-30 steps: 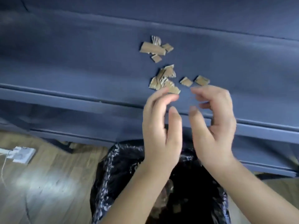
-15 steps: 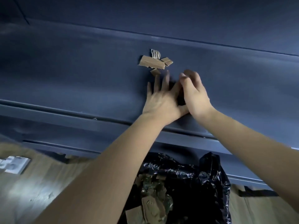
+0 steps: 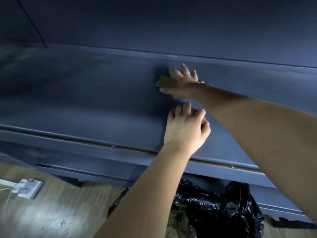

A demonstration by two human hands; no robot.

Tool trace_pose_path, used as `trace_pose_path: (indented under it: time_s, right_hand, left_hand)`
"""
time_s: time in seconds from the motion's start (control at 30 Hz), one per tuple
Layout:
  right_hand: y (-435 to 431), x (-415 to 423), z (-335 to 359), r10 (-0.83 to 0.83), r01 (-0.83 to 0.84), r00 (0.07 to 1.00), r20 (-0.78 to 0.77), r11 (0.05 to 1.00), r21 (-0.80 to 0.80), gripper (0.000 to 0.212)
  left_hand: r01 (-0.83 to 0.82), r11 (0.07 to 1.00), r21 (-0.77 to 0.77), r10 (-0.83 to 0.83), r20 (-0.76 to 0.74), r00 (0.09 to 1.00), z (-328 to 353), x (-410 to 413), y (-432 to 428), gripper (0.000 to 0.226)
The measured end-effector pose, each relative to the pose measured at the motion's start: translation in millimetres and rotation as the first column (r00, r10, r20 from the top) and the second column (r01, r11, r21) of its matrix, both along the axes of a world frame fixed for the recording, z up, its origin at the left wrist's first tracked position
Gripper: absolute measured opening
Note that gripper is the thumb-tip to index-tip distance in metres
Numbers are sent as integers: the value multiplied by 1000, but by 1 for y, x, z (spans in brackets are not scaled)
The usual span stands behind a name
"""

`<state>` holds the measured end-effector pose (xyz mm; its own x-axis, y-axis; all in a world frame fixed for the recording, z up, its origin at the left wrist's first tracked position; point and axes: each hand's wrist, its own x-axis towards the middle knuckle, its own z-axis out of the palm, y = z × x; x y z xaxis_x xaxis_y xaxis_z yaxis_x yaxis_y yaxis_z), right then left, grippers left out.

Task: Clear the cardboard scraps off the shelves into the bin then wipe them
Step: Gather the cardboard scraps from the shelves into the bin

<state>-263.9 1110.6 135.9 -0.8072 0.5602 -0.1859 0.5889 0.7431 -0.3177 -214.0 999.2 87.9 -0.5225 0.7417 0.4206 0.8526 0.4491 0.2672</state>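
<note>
On the dark blue shelf [image 3: 85, 103] lies a small cluster of brown cardboard scraps [image 3: 167, 81], far back near the rear wall. My right hand [image 3: 183, 83] reaches across and lies over them with fingers spread; the long scrap shows between its thumb and forefinger. Closer to the shelf's front edge, my left hand [image 3: 187, 127] has its fingers curled, and a sliver of brown cardboard [image 3: 204, 120] peeks out at its fingertips. The bin [image 3: 214, 208], lined with a black bag, stands on the floor below the shelf, with cardboard pieces inside.
The shelf's front lip [image 3: 68, 141] runs across the view, with a lower shelf rail [image 3: 77, 172] beneath it. A white flat object [image 3: 29, 188] lies on the wooden floor [image 3: 42, 212] at the left.
The nearer pile of scraps has gone from the shelf under my hands. My right hand has moved further back onto the rear cluster, while my left hand has drawn back toward the front edge, curled.
</note>
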Motion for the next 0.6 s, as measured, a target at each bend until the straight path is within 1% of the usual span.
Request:
trace_pose_path:
  time_s: [0.03,0.07,0.2,0.33,0.4,0.5,0.53,0.6]
  right_hand:
    - [1,-2,-4,19,-19,999,27,1000,11,84]
    - [3,-3,-8,37,-38,999,37,999,36,83]
    - [3,-2,-11,91,-82,995,-49,982,169,60]
    - [-3,4,-8,145,-131,989,-31,951,280,43]
    - [-5,7,-6,191,-179,982,-3,926,332,36]
    - [-8,10,-2,231,-213,973,4,889,405,33]
    - [-8,11,-2,245,-226,969,14,866,446,32]
    - [-9,17,-3,288,-288,954,88,791,539,29]
  left_hand:
    - [-11,1000,0,11,-24,1000,1,1,-1,14]
    - [-22,1000,-11,21,-37,999,2,3,-2,14]
    - [-60,997,-53,59,-23,998,7,5,-3,18]
    - [-15,999,-42,13,-30,999,7,6,-3,17]
    - [-1,999,-45,1,-12,1000,8,8,-3,17]
    - [-26,999,-20,26,7,1000,14,7,-3,19]
    - [-9,999,-31,10,42,999,17,7,-4,19]
    - [14,999,-43,-8,119,993,14,7,-3,19]
